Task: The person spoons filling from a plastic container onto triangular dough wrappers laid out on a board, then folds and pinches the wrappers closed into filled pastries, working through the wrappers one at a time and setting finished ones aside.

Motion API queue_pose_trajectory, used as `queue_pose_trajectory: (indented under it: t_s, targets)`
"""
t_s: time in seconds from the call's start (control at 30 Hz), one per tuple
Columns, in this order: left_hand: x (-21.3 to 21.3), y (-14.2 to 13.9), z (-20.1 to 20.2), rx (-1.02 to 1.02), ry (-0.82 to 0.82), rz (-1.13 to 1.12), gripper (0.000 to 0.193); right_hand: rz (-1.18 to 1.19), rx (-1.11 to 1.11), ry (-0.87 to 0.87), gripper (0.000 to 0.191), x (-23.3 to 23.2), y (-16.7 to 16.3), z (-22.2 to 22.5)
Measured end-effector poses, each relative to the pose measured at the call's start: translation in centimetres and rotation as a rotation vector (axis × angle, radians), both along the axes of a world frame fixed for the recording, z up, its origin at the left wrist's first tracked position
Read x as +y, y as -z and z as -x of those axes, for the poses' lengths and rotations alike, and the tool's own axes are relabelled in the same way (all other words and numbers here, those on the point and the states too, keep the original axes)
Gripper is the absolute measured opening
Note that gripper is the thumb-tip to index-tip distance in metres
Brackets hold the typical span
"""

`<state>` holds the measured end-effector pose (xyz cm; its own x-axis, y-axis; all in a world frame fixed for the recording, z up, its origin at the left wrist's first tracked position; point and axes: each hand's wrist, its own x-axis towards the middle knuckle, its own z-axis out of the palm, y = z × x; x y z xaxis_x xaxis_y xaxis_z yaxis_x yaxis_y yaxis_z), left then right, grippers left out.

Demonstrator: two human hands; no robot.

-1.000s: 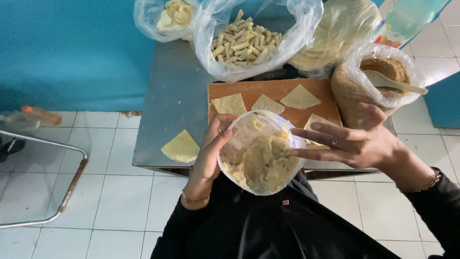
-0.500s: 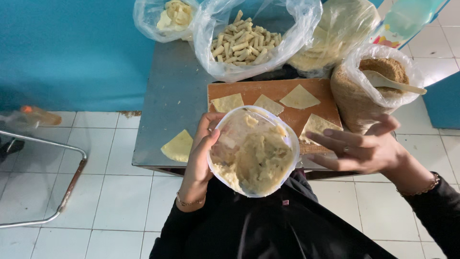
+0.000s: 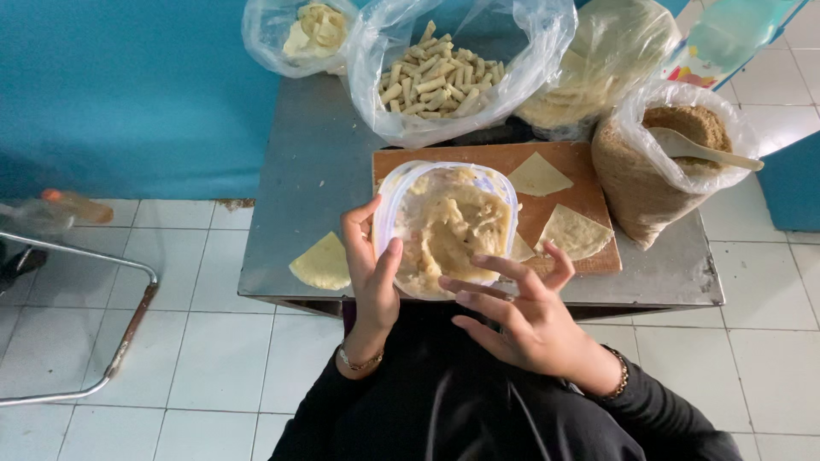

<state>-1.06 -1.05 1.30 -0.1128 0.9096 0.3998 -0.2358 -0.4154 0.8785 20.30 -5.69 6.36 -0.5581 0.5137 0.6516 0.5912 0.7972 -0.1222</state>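
Gripping the plastic tub (image 3: 444, 226) of pale filling by its near-left rim, my left hand (image 3: 373, 277) tilts it above the cutting board (image 3: 581, 201) so my empty, spread right hand (image 3: 521, 316) can dip in.

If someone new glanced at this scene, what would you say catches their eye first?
Most likely the clear tub of pale mash at the centre, gripped by the left hand, with the right hand spread open just below its rim. Behind it on the metal table, a big plastic bag of short rolled sticks stands out. At the right sits a bag of brown crumbs holding a spoon.
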Motion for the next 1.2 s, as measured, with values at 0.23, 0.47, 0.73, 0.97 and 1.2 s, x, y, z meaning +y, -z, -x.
queue_pose_trajectory:
  t_s: [0.23, 0.47, 0.73, 0.97, 1.2]
  targets:
    - [-0.3, 0.3, -0.6, 0.042, -0.032, 0.046, 0.061, -0.118, -0.016, 0.107, 0.046, 0.1, 1.8, 1.8]
    - [-0.4, 0.1, -0.9, 0.015, -0.015, 0.052, 0.061, -0.036, 0.054, 0.111, 0.047, 0.0, 3.2, 1.7]
    - [-0.1, 0.4, -0.3, -0.016, -0.09, -0.003, 0.057, 0.021, 0.157, 0.129, 0.05, -0.2, 2.7, 1.9]
    - [2.8, 0.1, 4.6, -0.323, -0.273, 0.027, 0.046, 0.481, 0.674, -0.238, 0.084, -0.2, 1.9, -0.7]
    - [5.7, 1.4, 9.1, -0.326, -0.484, 0.109, 0.052, 0.575, 0.653, 0.006, 0.071, 1.1, 1.3, -2.4]
